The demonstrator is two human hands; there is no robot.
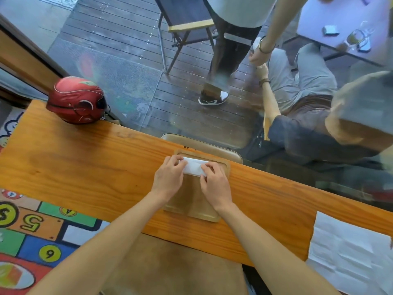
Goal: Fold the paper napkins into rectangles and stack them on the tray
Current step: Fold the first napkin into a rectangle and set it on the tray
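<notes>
Wooden tray (220,218) is sitting on the orange-brown wooden counter (85,167), its far edge near the glass. A folded white napkin (193,167) is lying in the far end of the tray as a narrow rectangle. Left hand (169,179) is pressing on the napkin's left end, fingers curled and close together on the paper. Right hand (214,184) is covering the right end, thumb and forefinger pinching the near right corner.

Readable writing: the play mat (42,237) on the floor, left of the tray, is showing "5", "6", "4" and a "$" coin. No brand on the napkin.

Red helmet (77,100) is resting on the counter, far left of the tray. An unfolded creased napkin (348,254) is lying well right of the tray, overhanging the near edge. Beyond the glass behind the tray, other people and a folding chair (185,24) are showing on dark decking.
</notes>
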